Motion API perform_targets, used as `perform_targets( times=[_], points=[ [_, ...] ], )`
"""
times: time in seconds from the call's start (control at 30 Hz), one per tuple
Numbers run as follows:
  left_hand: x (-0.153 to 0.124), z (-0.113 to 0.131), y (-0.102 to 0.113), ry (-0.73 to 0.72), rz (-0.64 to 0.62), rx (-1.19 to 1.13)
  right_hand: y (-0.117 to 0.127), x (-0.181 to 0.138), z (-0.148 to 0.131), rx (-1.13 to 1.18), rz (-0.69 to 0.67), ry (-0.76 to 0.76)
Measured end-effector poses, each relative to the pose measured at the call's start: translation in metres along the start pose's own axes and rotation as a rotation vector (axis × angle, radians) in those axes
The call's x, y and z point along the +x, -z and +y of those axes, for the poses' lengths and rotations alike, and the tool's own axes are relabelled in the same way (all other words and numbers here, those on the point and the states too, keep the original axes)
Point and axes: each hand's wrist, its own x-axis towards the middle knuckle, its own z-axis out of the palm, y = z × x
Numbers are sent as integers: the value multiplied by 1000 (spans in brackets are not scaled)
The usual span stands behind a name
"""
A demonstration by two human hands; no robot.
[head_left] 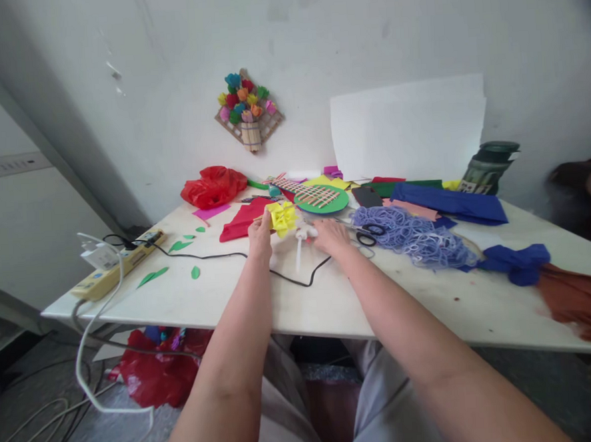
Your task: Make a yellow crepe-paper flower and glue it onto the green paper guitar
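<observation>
My left hand (pixel 260 239) pinches a yellow crepe-paper flower (pixel 282 218) above the middle of the table. My right hand (pixel 332 237) is closed on a white glue gun (pixel 305 234), partly hidden by the fingers. A pale glue stick (pixel 299 254) juts from the gun toward me. Beyond both hands lies a green disc (pixel 327 198) with a lattice of thin sticks across it. Black-handled scissors (pixel 367 235) rest just right of my right hand. Red paper (pixel 240 222) is spread behind my left hand.
A black cord (pixel 217 256) crosses the table from a yellow power strip (pixel 122 265). Green paper leaves (pixel 181 245) lie at left. Tangled purple yarn (pixel 411 237), folded blue paper (pixel 449 203) and a dark bottle (pixel 490 168) occupy the right. A red bag (pixel 213 187) sits at the back.
</observation>
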Motion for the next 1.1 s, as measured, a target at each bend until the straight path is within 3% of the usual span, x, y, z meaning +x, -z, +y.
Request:
perform_targets(
  times=[0.13, 0.33, 0.5, 0.63, 0.77, 1.1],
  points=[
    [1, -2, 2, 26, 31, -24, 10, -4, 17, 43, -14, -117],
    [2, -6, 3, 91, 56, -59, 9, 3, 51, 273, 5, -163],
    [3, -8, 4, 123, 27, -63, 10, 4, 71, 799, -40, -132],
    [1, -7, 3, 136, -6, -46, 16, -1, 65, 1142, -69, -57],
    [-1, -6, 1, 147, -62, -18, 19, -3, 53, 1169, -48, -4],
    [0, -9, 0, 165, -87, 81, 6, 6, 43, 913, 86, -3]
  ],
)
